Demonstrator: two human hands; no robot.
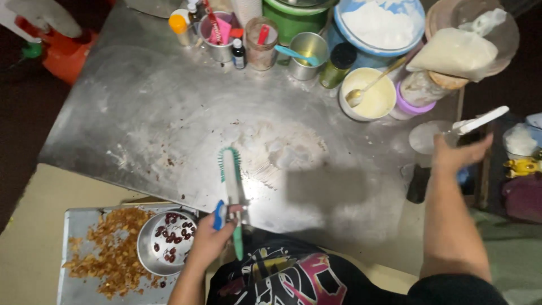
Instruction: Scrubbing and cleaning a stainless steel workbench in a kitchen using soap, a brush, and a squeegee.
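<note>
Hands apart over the floured steel table.
Left hand grips a green-and-blue brush, bristles lying on the table ahead of it; right hand, well off to the side, holds a white spatula.

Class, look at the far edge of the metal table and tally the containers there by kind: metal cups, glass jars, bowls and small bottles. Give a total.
Metal cups: 2
Glass jars: 2
Bowls: 2
Small bottles: 2
Total: 8
</note>
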